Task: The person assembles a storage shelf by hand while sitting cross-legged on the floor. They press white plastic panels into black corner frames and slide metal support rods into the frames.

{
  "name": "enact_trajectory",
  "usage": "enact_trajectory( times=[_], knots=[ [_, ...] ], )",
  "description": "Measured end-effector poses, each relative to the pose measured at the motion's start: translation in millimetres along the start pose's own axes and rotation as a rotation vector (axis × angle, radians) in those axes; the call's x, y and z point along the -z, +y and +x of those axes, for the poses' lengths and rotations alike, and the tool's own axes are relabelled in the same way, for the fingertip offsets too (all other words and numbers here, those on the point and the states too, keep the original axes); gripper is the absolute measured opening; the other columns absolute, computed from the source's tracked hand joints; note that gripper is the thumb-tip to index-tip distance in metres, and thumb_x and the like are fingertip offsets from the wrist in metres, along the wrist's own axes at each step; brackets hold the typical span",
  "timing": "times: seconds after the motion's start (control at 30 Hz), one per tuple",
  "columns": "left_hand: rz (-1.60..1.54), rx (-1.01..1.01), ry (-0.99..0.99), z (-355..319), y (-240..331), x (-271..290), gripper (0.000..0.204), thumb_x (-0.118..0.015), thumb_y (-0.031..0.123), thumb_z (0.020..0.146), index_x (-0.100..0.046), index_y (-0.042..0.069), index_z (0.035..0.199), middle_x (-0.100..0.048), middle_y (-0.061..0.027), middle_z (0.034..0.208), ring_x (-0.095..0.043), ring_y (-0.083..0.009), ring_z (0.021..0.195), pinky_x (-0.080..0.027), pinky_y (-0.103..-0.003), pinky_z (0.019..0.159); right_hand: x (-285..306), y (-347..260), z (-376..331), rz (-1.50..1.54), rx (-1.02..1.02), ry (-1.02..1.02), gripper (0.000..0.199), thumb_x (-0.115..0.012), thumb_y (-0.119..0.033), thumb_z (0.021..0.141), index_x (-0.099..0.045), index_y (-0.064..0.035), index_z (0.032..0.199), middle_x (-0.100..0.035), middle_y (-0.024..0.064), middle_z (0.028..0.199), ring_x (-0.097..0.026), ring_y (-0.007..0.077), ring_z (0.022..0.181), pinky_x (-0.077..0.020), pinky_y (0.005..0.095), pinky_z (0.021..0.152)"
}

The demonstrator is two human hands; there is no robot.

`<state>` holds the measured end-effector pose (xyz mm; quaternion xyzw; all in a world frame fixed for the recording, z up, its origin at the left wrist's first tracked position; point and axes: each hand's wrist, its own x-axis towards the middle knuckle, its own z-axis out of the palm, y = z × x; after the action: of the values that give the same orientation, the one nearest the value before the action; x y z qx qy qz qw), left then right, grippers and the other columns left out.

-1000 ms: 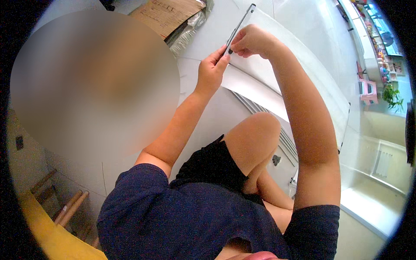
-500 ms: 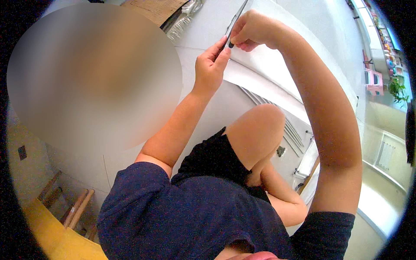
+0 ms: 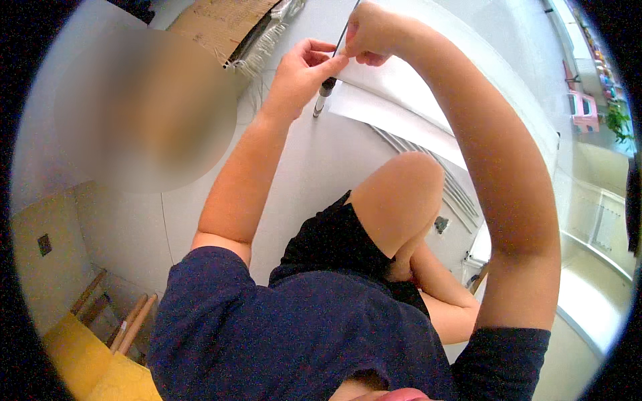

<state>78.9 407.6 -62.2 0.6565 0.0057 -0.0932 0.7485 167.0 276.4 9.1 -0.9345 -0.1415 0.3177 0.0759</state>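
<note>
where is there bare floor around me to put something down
The floor between the left forearm and the bent knee looks bare. It is crowded beyond the knee, where grey rods lie beside a white strip, and around the left hand and right hand beside a white panel.

Bright picture here, and look at that glare: the white panel [image 3: 418, 93] burns out to near-pure white, and the ledge [image 3: 588, 307] at lower right blazes too! Brightness is strongest on the right; over left, the wall [image 3: 43, 281] sits dimmer, yellowish. Grain speckles the navy shirt [image 3: 301, 334]. A round blur [image 3: 147, 113] smothers the upper left, outer edges bow, corners drop to black.
</note>
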Motion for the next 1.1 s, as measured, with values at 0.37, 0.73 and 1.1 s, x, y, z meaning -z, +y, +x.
enact_trajectory(
  times=[0.37, 0.73, 1.1],
  knots=[
    [-0.090, 0.151, -0.127, 4.9, 13.5, 10.7, 0.040, -0.071, 0.011, 0.072, -0.054, -0.003, 0.105, -0.056, -0.0023, 0.075, -0.052, -0.0115, 0.068, -0.040, -0.025, 0.063, 16.2, -24.7, -14.3, -0.273, -0.026, -0.205, 0.025, -0.072, -0.026, 0.070, -0.065, -0.0029, 0.063, -0.062, 0.0087, 0.060, -0.060, 0.0168, 0.055, -0.0502, 0.0305, 0.054],
    [-0.018, 0.285, -0.133, 18.3, 10.2, 16.5, 0.037, -0.070, 0.014, 0.072, -0.054, 0.001, 0.103, -0.058, -0.0038, 0.084, -0.053, -0.0108, 0.071, -0.040, -0.025, 0.063, -64.3, 28.4, -124.6, 0.906, 0.186, 0.924, 0.015, -0.067, -0.018, 0.077, -0.064, -0.0036, 0.080, -0.063, 0.0077, 0.071, -0.059, 0.0128, 0.060, -0.0466, 0.0242, 0.056],
    [0.148, 0.224, -0.098, 32.3, -9.6, -0.6, 0.026, -0.070, 0.018, 0.073, -0.061, 0.003, 0.092, -0.053, 0.0028, 0.072, -0.046, -0.0075, 0.061, -0.035, -0.021, 0.055, -279.4, 162.9, -342.7, 1.266, -0.656, 0.987, 0.009, -0.063, -0.009, 0.081, -0.060, -0.0024, 0.085, -0.059, 0.0020, 0.067, -0.053, 0.0070, 0.056, -0.0380, 0.0204, 0.046]
  ],
)
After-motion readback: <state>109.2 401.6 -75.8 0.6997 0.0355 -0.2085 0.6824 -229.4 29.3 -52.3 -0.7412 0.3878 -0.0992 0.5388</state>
